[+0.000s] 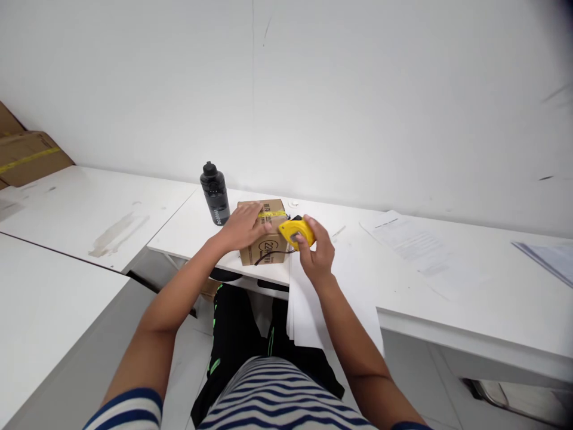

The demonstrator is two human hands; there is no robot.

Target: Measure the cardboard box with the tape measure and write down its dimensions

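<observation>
A small brown cardboard box with dark print stands near the front edge of the white table. Across its top runs a yellow strip; whether this is packing tape or a measuring blade I cannot tell. My left hand grips the box over its top left, thumb towards the right, and covers part of the top. Just at the box's right side, my right hand is closed round a yellow tape measure. A dark wrist strap from the tape measure hangs across the box's front.
Behind the box on the left stands a black water bottle. White paper sheets overhang the front edge under my right arm. More printed papers lie to the right. Larger cartons stand far left, and a wall rises behind.
</observation>
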